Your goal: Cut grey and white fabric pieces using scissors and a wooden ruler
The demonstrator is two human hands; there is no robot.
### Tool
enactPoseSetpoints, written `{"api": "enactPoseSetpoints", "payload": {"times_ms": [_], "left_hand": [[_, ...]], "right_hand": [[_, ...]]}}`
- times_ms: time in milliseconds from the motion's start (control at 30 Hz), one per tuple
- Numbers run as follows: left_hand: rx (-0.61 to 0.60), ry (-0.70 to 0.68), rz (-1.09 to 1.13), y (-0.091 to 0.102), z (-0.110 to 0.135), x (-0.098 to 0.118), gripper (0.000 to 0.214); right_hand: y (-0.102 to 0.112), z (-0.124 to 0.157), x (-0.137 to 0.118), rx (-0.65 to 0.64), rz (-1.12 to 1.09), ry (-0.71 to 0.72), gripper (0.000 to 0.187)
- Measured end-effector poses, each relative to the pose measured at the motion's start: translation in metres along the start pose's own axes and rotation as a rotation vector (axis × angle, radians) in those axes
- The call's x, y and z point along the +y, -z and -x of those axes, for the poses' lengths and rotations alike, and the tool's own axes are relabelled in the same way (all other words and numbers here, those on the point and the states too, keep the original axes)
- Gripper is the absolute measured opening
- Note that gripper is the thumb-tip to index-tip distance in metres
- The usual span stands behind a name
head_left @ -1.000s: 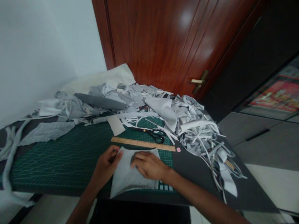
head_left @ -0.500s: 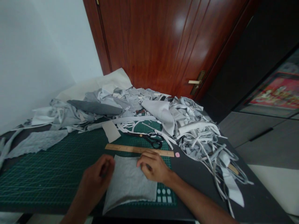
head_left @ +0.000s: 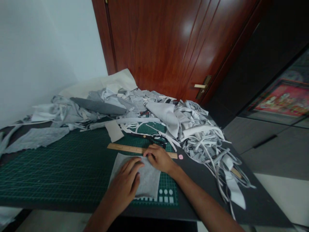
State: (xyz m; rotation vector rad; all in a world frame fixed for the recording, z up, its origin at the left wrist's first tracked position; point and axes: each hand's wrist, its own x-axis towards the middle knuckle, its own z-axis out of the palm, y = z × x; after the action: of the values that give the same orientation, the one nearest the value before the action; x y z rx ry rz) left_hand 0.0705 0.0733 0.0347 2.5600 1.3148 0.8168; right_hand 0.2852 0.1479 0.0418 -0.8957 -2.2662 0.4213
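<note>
A flat piece of light grey fabric (head_left: 149,178) lies on the green cutting mat (head_left: 60,174), close to the mat's printed corner squares. My left hand (head_left: 124,183) rests flat on the fabric, fingers spread, covering its lower left part. My right hand (head_left: 158,158) sits at the fabric's upper right corner, fingers curled against the wooden ruler (head_left: 130,148). That hand hides the corner and the ruler's right part. Just beyond it lie black-handled scissors (head_left: 154,138), partly hidden by my fingers.
A large heap of grey and white fabric scraps and strips (head_left: 200,135) covers the table's back and right. A beige rectangular swatch (head_left: 114,130) and a grey offcut (head_left: 36,139) lie on the mat. A small pink disc (head_left: 180,157) sits near the ruler. The table's front edge runs below my wrists.
My left hand has moved from the fabric's left edge onto its surface. The fabric's lower edge now sits higher on the mat, and my right hand has moved up onto the ruler.
</note>
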Motion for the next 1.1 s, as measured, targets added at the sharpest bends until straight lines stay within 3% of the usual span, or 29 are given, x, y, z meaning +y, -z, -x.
{"api": "enactPoseSetpoints", "payload": {"times_ms": [267,500,800,933,1100], "left_hand": [[0.027,-0.002,-0.06,-0.008,0.001,0.002,0.037],[-0.007,-0.035,-0.109,-0.002,0.0,-0.007,0.038],[-0.084,-0.037,-0.155,0.009,0.014,-0.013,0.045],[-0.054,-0.04,-0.187,0.006,0.016,-0.01,0.046],[-0.015,-0.042,-0.194,0.005,0.015,-0.008,0.044]], "right_hand": [[-0.003,0.002,0.0,0.08,0.005,-0.047,0.027],[-0.005,0.003,0.004,0.094,0.078,-0.091,0.02],[0.005,0.004,0.014,0.04,0.124,-0.161,0.018],[0.007,0.003,0.015,0.016,0.125,-0.173,0.011],[0.014,0.002,0.01,-0.019,0.125,-0.188,0.017]]}}
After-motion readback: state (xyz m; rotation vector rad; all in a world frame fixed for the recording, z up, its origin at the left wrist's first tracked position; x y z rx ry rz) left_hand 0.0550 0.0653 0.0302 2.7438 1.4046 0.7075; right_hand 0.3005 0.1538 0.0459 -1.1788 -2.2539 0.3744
